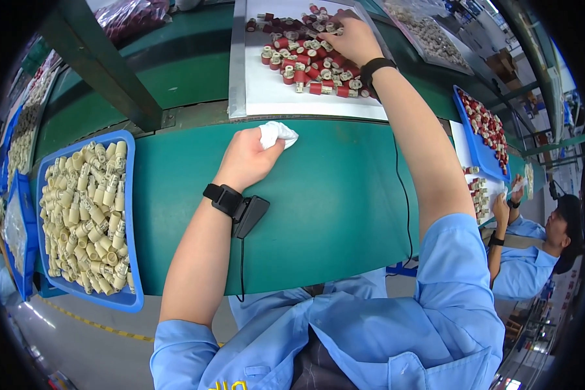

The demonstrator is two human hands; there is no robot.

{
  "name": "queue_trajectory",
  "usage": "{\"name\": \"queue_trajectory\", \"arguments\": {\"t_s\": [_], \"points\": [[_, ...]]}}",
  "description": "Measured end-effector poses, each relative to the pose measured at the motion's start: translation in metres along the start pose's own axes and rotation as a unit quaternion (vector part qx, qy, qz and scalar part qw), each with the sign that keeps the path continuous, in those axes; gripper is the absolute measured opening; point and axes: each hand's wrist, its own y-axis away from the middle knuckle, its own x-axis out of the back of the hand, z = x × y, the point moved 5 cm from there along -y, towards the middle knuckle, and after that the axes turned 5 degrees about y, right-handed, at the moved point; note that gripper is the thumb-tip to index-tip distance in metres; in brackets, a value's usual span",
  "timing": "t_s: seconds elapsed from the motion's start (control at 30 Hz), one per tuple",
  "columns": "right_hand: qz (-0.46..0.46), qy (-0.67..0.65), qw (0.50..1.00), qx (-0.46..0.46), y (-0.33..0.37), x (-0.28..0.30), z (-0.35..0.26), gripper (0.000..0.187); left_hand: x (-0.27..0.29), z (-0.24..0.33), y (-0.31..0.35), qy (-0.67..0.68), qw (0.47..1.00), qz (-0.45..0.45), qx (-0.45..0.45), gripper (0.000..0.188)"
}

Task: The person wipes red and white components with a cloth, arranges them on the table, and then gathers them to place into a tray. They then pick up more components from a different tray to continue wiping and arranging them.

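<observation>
My left hand (pixel 248 156) is closed in a fist round a crumpled white cloth (pixel 278 134), just above the green tabletop (pixel 318 214). Stretched far forward, my right hand (pixel 354 40) reaches into a pile of small red-and-cream cylindrical parts (pixel 313 62). Its thumb and fingers curl about one of the parts at the pile's far right; the fingertips are partly hidden. Under the pile is a shallow tray with a white lining (pixel 253 97) and a grey metal rim, and the parts lie in it loosely, at many angles.
A blue bin (pixel 136 260) heaped with cream cylindrical parts stands at the left. A green metal post (pixel 104 65) rises behind it. A thin black cable (pixel 403 188) crosses the tabletop. At the right, a co-worker (pixel 526 253) handles parts near another blue tray (pixel 481 146).
</observation>
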Motion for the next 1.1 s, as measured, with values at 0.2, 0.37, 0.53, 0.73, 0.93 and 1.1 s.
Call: {"name": "queue_trajectory", "arguments": {"t_s": [0.2,0.37,0.53,0.73,0.93,1.1], "points": [[0.042,-0.025,0.999,0.002,-0.005,0.0,0.003,0.05,0.002,0.001,0.001,-0.013,1.0,0.006,0.004,0.023],[-0.079,-0.131,0.971,-0.181,-0.008,-0.01,0.02,0.053,0.003,0.003,0.0,0.0,1.0,0.001,-0.001,0.024],[-0.111,-0.274,0.927,-0.23,-0.007,-0.015,0.031,0.054,0.002,0.001,0.0,-0.007,1.0,-0.001,0.011,0.024],[-0.039,-0.486,0.833,-0.262,-0.004,-0.012,0.026,0.043,0.002,0.007,0.001,-0.019,1.0,-0.011,0.02,0.024],[-0.078,-0.538,0.796,-0.265,-0.008,-0.003,0.009,0.036,0.004,0.011,0.003,-0.013,1.0,-0.015,0.013,0.025],[-0.079,-0.504,0.831,-0.22,-0.004,0.003,0.01,0.034,0.002,0.016,0.003,-0.015,0.999,-0.025,0.034,0.025]]}}
